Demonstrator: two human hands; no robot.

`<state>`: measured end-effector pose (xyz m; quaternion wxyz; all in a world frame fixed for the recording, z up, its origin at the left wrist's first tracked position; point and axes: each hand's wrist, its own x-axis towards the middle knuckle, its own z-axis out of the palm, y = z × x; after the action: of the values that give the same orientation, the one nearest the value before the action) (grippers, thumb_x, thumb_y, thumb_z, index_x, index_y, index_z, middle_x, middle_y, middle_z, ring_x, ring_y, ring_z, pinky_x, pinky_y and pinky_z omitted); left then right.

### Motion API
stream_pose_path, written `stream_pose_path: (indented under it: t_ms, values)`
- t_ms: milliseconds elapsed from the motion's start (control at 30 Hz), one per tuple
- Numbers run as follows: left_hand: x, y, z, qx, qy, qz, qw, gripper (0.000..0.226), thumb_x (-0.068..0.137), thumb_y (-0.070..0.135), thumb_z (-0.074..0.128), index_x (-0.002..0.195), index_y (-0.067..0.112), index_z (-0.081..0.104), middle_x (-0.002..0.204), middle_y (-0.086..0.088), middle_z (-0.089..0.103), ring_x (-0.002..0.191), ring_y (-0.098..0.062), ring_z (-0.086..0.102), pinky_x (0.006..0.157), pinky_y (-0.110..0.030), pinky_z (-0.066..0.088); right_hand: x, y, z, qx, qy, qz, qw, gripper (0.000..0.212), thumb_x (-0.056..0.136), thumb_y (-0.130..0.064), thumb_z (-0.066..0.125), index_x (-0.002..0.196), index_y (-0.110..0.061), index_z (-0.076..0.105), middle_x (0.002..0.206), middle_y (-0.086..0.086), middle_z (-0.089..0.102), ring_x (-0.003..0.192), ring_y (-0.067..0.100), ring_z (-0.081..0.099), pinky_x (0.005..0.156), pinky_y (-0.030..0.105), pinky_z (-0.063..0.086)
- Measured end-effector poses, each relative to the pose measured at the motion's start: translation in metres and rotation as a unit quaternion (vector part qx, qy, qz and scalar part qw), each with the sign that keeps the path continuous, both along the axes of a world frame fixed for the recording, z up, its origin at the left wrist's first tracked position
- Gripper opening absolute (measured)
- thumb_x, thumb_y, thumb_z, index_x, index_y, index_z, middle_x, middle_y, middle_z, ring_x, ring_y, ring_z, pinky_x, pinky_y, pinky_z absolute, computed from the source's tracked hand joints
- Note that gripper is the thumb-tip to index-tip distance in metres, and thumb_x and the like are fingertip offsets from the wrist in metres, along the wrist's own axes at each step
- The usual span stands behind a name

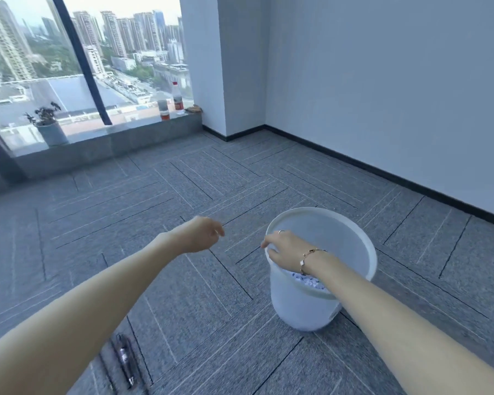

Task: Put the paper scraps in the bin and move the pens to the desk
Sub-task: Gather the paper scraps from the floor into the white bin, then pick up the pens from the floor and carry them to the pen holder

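A white plastic bin (351, 229) stands on the grey carpet at centre right, with white paper scraps (308, 281) inside it. My right hand (285, 248) grips the bin's near-left rim, fingers curled over the edge. My left hand (201, 233) hovers above the carpet to the left of the bin, fingers loosely curled and holding nothing that I can see. A dark pen (125, 362) lies on the carpet at the bottom left, under my left forearm. A second thin dark pen (115, 349) seems to lie beside it.
A window ledge (120, 138) runs along the far left with a potted plant (49, 125), a jar (163, 109) and a bottle (178, 98). White walls with a dark skirting board close the right side and far corner.
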<state>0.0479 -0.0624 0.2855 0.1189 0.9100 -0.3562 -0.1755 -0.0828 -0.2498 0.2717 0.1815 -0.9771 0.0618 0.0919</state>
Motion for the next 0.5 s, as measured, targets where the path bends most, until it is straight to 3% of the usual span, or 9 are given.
stream_pose_path:
  t_ms: [133,300,367,500]
  values:
    - [0.014,0.074,-0.024,-0.003,0.036,0.060,0.998,0.033,0.091,0.015,0.046,0.121,0.021,0.058,0.108,0.001,0.065,0.089,-0.012,0.060,0.085,-0.026,0.048,0.028,0.046,-0.023,0.004,0.014,0.029,0.999,0.033,0.095,-0.012,0.036,0.124,-0.011,0.053,0.129,0.014,0.048,0.121,0.026,0.044,0.098,0.033,0.039]
    - [0.015,0.153,-0.067,0.003,0.106,0.120,0.987,0.036,0.091,0.016,0.045,0.126,0.021,0.052,0.099,0.004,0.066,0.089,-0.012,0.063,0.085,-0.027,0.050,0.050,0.097,-0.060,-0.004,0.087,0.074,0.993,0.034,0.097,-0.015,0.034,0.127,-0.011,0.050,0.132,0.013,0.045,0.119,0.026,0.045,0.090,0.031,0.040]
    - [0.013,0.180,-0.085,0.019,0.116,0.141,0.983,0.033,0.092,0.016,0.045,0.124,0.019,0.054,0.103,0.001,0.064,0.090,-0.014,0.062,0.085,-0.027,0.049,0.059,0.115,-0.078,-0.006,0.103,0.086,0.991,0.033,0.097,-0.015,0.035,0.126,-0.011,0.052,0.131,0.013,0.046,0.113,0.027,0.051,0.085,0.028,0.041]
    - [0.010,0.227,-0.125,0.041,0.105,0.180,0.977,0.031,0.091,0.011,0.046,0.120,0.014,0.059,0.119,-0.007,0.061,0.094,-0.015,0.058,0.095,-0.030,0.047,0.068,0.150,-0.117,-0.006,0.117,0.106,0.987,0.031,0.096,-0.016,0.037,0.122,-0.014,0.053,0.130,0.011,0.046,0.115,0.023,0.048,0.090,0.033,0.043]
